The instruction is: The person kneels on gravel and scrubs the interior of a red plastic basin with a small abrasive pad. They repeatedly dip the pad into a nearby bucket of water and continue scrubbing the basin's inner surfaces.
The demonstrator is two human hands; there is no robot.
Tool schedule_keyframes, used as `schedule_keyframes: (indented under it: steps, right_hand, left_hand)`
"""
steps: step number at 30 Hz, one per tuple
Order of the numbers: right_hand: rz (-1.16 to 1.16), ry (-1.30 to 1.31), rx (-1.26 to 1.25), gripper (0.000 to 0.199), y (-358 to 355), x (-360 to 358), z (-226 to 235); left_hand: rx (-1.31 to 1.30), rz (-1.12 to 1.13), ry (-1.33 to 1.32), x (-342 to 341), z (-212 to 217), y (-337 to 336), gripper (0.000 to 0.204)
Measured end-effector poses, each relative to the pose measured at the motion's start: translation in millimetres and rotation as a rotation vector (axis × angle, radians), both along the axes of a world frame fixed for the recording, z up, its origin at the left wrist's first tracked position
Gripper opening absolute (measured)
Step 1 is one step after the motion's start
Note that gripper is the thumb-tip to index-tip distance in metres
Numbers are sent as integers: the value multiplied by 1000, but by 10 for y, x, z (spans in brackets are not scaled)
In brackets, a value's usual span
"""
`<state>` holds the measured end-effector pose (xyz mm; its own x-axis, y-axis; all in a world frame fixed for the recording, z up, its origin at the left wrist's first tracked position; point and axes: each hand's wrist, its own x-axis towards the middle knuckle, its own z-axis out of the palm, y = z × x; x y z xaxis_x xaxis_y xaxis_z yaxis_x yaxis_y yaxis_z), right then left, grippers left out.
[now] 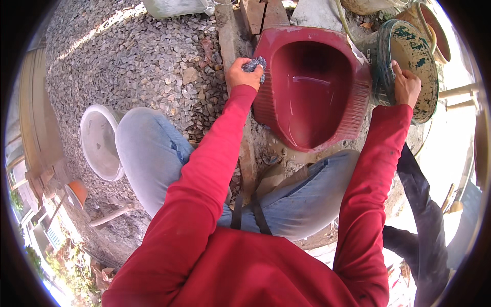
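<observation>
A ribbed maroon basin stands just beyond the person's knees, a green bucket close at its right. The right hand overlaps the bucket, its fingers' grip unclear; the left hand clutches a grey scrubber at the basin's left edge.

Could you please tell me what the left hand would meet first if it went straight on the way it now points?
Beyond the grey wad in the left hand, most likely the red pan's upper left rim, though whether they already touch is unclear.
</observation>
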<state>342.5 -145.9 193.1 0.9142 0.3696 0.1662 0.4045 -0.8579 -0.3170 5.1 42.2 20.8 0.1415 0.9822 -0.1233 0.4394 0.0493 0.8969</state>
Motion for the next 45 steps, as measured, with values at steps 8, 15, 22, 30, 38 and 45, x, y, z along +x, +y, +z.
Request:
schedule_keyframes:
  steps: [8,15,22,30,38,45]
  right_hand:
    - [27,-16,-35,55,5,-1,11]
    - [57,-38,-30,57,-43,62,-38]
    - [107,-72,31,55,-14,86,-84]
    - [90,-4,45,53,2,45,-52]
    - [89,-15,58,54,-12,46,-34]
    - [92,30,71,56,-34,66,-52]
  left_hand:
    - [197,19,-17,35,-379,104,34]
    - [-325,126,-271,113,148,224,38]
    - [-312,123,-250,25,-309,283,34]
    - [-296,-7,-177,-57,-338,300,44]
    - [-310,-67,-228,20,-372,394,49]
    - [-228,-23,-161,54,-433,450,44]
